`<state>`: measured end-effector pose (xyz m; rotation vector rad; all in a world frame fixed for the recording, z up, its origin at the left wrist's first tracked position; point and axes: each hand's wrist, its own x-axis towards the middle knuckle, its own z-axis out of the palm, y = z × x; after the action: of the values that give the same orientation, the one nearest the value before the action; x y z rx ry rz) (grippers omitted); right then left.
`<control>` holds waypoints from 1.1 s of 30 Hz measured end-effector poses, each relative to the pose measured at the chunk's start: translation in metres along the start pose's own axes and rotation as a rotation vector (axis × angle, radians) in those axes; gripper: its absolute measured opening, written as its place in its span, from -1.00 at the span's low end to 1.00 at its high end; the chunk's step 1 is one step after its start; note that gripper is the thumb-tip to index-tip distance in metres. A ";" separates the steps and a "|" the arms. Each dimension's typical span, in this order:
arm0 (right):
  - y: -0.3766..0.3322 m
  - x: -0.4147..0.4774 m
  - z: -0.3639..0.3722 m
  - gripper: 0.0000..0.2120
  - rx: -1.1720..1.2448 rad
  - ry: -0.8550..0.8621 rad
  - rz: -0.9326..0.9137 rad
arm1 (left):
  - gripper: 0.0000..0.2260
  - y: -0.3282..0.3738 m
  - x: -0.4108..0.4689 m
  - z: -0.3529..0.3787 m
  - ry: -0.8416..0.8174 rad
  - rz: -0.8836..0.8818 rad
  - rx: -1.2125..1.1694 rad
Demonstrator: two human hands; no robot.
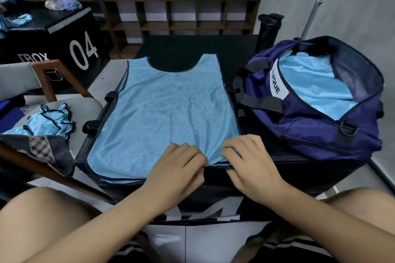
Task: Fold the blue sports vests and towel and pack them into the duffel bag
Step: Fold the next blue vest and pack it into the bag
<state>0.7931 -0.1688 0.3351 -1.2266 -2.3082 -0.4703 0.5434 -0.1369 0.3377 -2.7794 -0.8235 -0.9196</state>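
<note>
A light blue mesh sports vest lies flat on a black box, neck hole at the far end. My left hand and my right hand both pinch its near hem, fingers curled over the fabric close together. To the right stands the navy duffel bag, unzipped, with folded blue fabric inside. More crumpled blue vests lie on a chair seat at the left. A dark checked towel lies in front of them.
A wooden-armed chair stands at the left. Behind it is a black box marked 04 with cloth on top. A black bottle stands behind the bag. Shelves with potted plants line the back wall.
</note>
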 end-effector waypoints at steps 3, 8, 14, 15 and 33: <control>0.011 0.004 -0.010 -0.74 0.002 0.050 0.012 | -0.94 -0.003 0.003 -0.002 0.022 -0.001 -0.008; 0.030 0.004 -0.030 -0.78 -0.046 0.091 -0.072 | -0.83 -0.007 0.005 -0.004 -0.038 -0.007 -0.023; 0.040 -0.010 -0.030 -0.70 -0.041 -0.110 -0.109 | -0.91 -0.004 0.005 -0.005 -0.102 -0.008 -0.064; 0.040 -0.012 -0.030 -0.66 -0.014 -0.130 -0.078 | -0.94 -0.004 0.006 -0.005 -0.095 -0.018 -0.078; 0.012 0.012 -0.020 -0.88 0.017 0.071 0.019 | -0.89 -0.008 0.019 -0.019 0.021 -0.054 -0.025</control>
<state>0.8029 -0.1643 0.3589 -1.2038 -2.2347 -0.4781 0.5424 -0.1263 0.3639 -2.7763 -0.8948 -0.9729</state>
